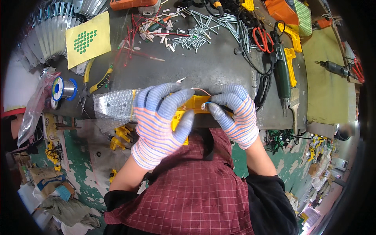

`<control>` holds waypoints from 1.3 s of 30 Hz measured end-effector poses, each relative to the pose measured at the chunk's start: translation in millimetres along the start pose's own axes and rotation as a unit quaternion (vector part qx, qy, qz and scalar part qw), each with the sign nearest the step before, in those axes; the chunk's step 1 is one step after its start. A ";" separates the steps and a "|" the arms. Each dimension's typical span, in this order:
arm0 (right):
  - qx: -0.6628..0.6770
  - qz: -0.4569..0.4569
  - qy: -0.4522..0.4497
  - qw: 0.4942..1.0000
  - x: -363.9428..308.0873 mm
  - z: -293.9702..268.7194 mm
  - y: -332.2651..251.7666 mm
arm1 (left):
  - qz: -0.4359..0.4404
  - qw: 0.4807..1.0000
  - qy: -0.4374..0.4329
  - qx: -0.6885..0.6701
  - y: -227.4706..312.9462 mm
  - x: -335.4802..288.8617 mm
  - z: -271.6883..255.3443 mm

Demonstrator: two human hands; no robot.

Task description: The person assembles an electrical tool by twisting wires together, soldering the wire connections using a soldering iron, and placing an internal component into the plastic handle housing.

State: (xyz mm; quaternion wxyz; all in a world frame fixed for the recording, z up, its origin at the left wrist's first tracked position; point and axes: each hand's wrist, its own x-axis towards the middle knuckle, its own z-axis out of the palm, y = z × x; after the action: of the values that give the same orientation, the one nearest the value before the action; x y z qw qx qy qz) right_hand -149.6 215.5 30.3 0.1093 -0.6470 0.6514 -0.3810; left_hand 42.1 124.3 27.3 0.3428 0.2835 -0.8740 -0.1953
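A yellow plastic housing (pixel 194 102) lies between my gloved hands at the bench's near edge. My left hand (pixel 160 111) is closed over its left side, fingertips curled on top and thumb along the near side. A thin pinkish wire (pixel 201 90) arches from the left fingertips towards the right hand. My right hand (pixel 234 111) is closed at the housing's right side, pinching thin wire beside a small white connector (pixel 203 105) with a bit of blue. The fingers partly hide the housing and the wire ends.
Left of my hands are bubble wrap (pixel 113 105), yellow-handled pliers (pixel 100 82) and a solder spool (pixel 64 89). Screws (pixel 196 37) and red wires (pixel 135 31) lie at the back. A green corded screwdriver (pixel 282 74), red-handled scissors (pixel 262 40) and a brush (pixel 294 105) lie to the right.
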 end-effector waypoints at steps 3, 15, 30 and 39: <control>-0.005 0.006 0.002 1.000 2.4 0.2 -4.1 | 0.000 1.000 0.004 -0.024 6.1 1.0 2.9; -0.076 -0.039 0.040 0.996 -23.2 -22.0 4.6 | -0.012 0.996 0.022 -0.082 -1.4 -0.7 24.3; -0.218 -0.028 0.096 0.971 -34.6 -2.2 58.5 | -0.077 0.992 0.078 -0.068 0.1 20.9 38.0; -0.318 0.073 0.111 0.939 -32.4 1.7 28.8 | -0.059 0.994 0.076 -0.059 0.6 35.4 39.2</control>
State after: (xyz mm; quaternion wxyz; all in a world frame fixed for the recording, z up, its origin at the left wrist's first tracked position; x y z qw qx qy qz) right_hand -165.9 241.3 -0.6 -0.1470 -0.5524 0.7920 -0.2145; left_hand -7.3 108.2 17.9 0.4119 0.3276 -0.8144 -0.2444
